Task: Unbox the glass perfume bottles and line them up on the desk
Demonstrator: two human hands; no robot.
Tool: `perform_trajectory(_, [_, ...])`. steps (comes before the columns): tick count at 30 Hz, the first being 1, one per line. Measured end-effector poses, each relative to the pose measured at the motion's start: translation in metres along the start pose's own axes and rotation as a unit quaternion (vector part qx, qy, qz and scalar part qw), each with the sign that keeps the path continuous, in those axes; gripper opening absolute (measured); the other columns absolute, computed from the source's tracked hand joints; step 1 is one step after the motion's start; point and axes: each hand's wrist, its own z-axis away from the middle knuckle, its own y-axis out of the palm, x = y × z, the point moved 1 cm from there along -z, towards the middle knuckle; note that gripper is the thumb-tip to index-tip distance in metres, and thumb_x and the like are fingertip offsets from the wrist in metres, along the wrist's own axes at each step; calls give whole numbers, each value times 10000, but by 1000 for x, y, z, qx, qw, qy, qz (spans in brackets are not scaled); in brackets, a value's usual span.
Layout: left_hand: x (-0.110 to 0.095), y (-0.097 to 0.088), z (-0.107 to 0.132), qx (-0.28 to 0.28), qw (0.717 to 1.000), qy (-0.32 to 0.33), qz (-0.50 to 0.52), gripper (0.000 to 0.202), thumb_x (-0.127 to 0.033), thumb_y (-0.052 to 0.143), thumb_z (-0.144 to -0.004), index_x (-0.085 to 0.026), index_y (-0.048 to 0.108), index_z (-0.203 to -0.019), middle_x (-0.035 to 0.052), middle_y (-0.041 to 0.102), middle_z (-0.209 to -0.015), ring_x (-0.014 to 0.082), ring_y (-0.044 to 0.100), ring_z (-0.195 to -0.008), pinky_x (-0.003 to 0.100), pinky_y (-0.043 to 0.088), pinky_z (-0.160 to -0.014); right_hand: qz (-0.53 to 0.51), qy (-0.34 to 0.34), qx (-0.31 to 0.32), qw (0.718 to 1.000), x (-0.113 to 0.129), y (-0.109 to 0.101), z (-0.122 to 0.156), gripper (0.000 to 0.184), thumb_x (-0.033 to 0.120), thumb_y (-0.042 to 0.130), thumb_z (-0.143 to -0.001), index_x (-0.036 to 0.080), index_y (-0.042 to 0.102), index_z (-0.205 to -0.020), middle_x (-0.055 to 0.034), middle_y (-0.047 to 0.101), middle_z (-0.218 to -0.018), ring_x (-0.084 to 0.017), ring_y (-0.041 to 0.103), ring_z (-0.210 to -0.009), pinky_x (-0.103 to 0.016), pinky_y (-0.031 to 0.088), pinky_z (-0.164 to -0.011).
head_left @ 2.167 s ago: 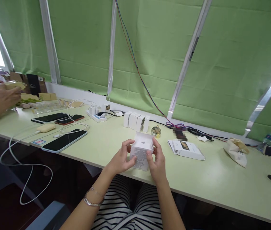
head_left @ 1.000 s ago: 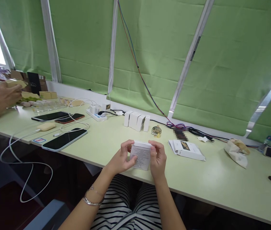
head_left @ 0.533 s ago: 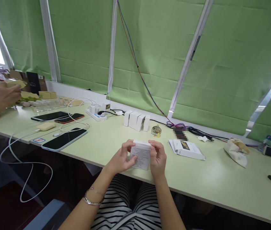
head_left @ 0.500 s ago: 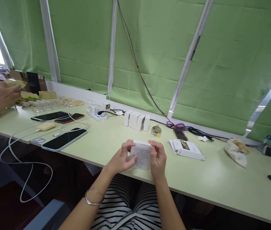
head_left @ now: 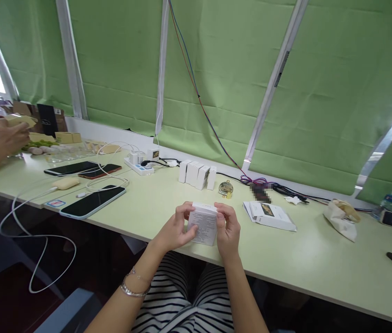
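Note:
A small white box [head_left: 203, 225] with printed text on its near face is held upright at the table's front edge. My left hand [head_left: 175, 229] grips its left side, fingers curled over the top corner. My right hand [head_left: 229, 231] grips its right side, fingertips pressing on the closed lid. A bracelet is on my left wrist.
A row of small white boxes [head_left: 197, 174], a round gold item [head_left: 225, 188] and a booklet [head_left: 268, 215] lie beyond on the pale green table [head_left: 307, 259]. Phones [head_left: 92, 202], cables and a power strip [head_left: 139, 167] sit left. Another person's hands [head_left: 0, 136] work at far left. A paper bag [head_left: 341, 219] and bottle lie right.
The box's lid flap, open 2.2 s ago, is now shut flat. My hands have stayed in place on the box since.

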Motion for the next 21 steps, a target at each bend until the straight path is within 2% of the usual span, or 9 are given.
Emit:
perform_trajectory(3, [2, 1, 1, 0, 1000, -2, -4, 466, -141, 484, -788, -273, 221, -1150, 62, 366, -1112, 126, 486, -824, 297, 461, -704, 2, -3, 2, 1000, 0, 0, 0, 145, 268, 413, -887, 205, 542, -908, -65, 594, -985, -190, 560, -972, -378, 462, -823])
perform_trajectory(8, [-1, 0, 1, 1, 999, -28, -21, 600, -161, 491, -789, -281, 153, -1270, 61, 397, -1098, 129, 485, -798, 322, 470, -724, 3, -7, 4, 1000, 1, -1, 0, 141, 244, 410, -890, 213, 543, -929, -61, 592, -997, -184, 554, -981, -374, 453, -836])
perform_trajectory(15, [-8, -4, -3, 14, 999, -25, -22, 473, -147, 482, -777, -255, 277, -1190, 52, 436, -1055, 136, 483, -802, 298, 460, -705, 12, -33, 21, 999, 3, -2, 1, 174, 191, 387, -896, 231, 549, -946, -47, 575, -1017, -174, 536, -1001, -373, 429, -868])
perform_trajectory(21, [-8, -4, -4, 15, 999, -22, -26, 415, -146, 483, -766, -251, 311, -1129, 47, 429, -1047, 132, 470, -789, 276, 447, -680, 26, -46, 77, 996, 8, -5, 2, 170, 178, 460, -847, 236, 536, -987, -62, 521, -1085, -202, 494, -1061, -411, 400, -911])
